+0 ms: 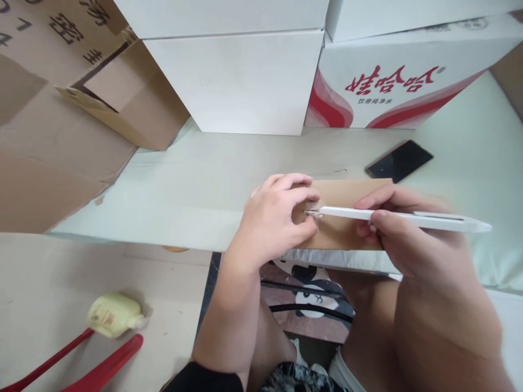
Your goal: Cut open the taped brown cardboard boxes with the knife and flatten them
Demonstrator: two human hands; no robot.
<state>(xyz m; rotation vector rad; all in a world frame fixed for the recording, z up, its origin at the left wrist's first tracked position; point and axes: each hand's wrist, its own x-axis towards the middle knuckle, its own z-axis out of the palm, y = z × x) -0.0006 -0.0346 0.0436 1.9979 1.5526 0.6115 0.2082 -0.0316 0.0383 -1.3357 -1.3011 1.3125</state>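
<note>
My right hand (402, 223) grips a long white pen (439, 221) with a clip on its barrel, its narrow metal tip pointing left. At that tip is a small clear, shiny piece (315, 214), too small to name. The curled thumb and fingers of my left hand (275, 218) close around this piece. Beneath both hands a flat brown cardboard piece (339, 190) lies at the table's front edge, partly covered by them. A black phone (400, 159) rests just beyond its right end.
White boxes (241, 81) and a red-and-white printed carton (376, 87) line the back of the pale-covered table (196, 185). Large brown cardboard boxes (53, 147) stand at left. Below on the floor are a yellow bottle (114, 314) and red handles (110, 366).
</note>
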